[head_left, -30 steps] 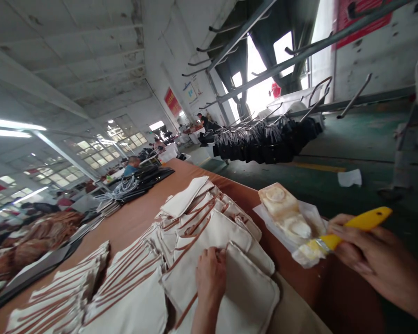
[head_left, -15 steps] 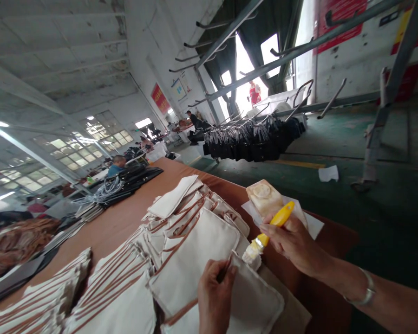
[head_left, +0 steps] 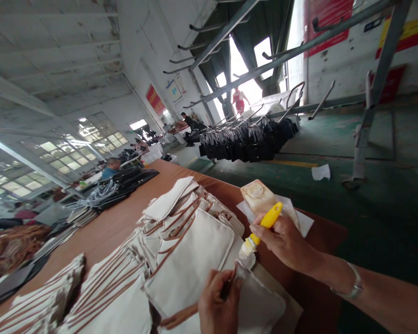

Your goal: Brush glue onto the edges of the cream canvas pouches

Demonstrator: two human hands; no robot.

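My right hand (head_left: 282, 239) is closed around a yellow-handled brush (head_left: 266, 222), whose bristles are coated in a whitish paste. The bristle end is at the upper edge of a cream fabric piece (head_left: 259, 301); whether it touches is hard to tell. My left hand (head_left: 219, 297) pinches that piece by its corner, thumb against fingers. Beneath and beside it lie more cream pieces with brown edging (head_left: 191, 241), overlapping in layers. Just behind my right hand, a stained cream container (head_left: 259, 197) rests on a white sheet (head_left: 304, 222).
Stacks of cream pieces (head_left: 107, 287) cover the left of the brown table (head_left: 132, 204). Black items and cords (head_left: 125, 185) lie farther along. Beyond the table's right edge stands a metal rack (head_left: 362, 134) with black bags (head_left: 247, 141). Other people sit or stand farther off.
The view has shifted slightly. My left hand and the held corner have come nearer the brush, and the brush tip now sits right by the corner. Both hands keep their holds.
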